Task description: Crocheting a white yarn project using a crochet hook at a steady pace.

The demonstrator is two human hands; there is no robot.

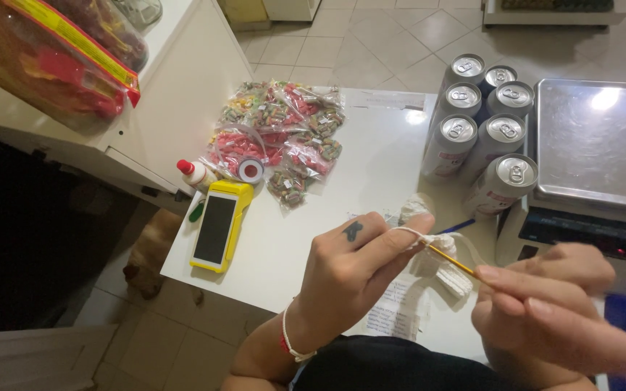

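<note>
My left hand [356, 271] pinches a small white crocheted piece [443, 271], with white yarn looped over its raised forefinger. A small dark mark shows on the back of that hand and a red-and-white band circles the wrist. My right hand [556, 308] grips a thin yellow crochet hook [452, 261], its tip pushed into the white piece. Both hands hover above the front edge of a white table [371, 174]. A printed paper slip [396, 308] lies under them.
Several silver drink cans [483, 127] stand at the back right beside a steel-topped scale [599, 137]. Small clear bags of colourful sweets [280, 137] lie at the back left, with a tape roll [251, 170], a glue bottle [195, 172] and a yellow handheld terminal [219, 226].
</note>
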